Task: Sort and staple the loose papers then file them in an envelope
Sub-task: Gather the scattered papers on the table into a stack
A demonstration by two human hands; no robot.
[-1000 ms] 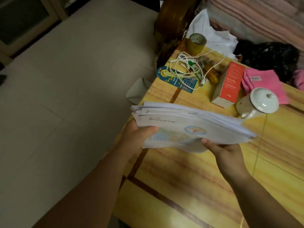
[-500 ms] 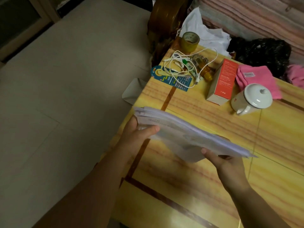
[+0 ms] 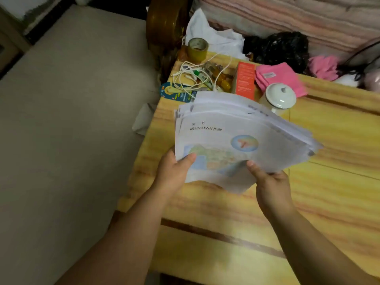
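Both hands grip the papers [image 3: 236, 136] above the counter [image 3: 308, 202]: left hand [image 3: 174, 171] thumb on top at the near-left corner, right hand [image 3: 271, 186] pinching the near edge. Stack fanned, tilted up, top sheet shows a map, text blurry. Behind: mug [image 3: 277, 98], red box [image 3: 244, 80], pink cloth [image 3: 279, 78], cables [image 3: 195, 79], tape roll [image 3: 197, 49].

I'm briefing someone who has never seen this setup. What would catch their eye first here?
First, the fanned stack of papers held above the yellow wooden table, the left hand gripping its left edge and the right hand its near edge; a colourful map shows on the top sheet. Behind it, at the table's far end, a white lidded mug, an orange box and a folded pink cloth.
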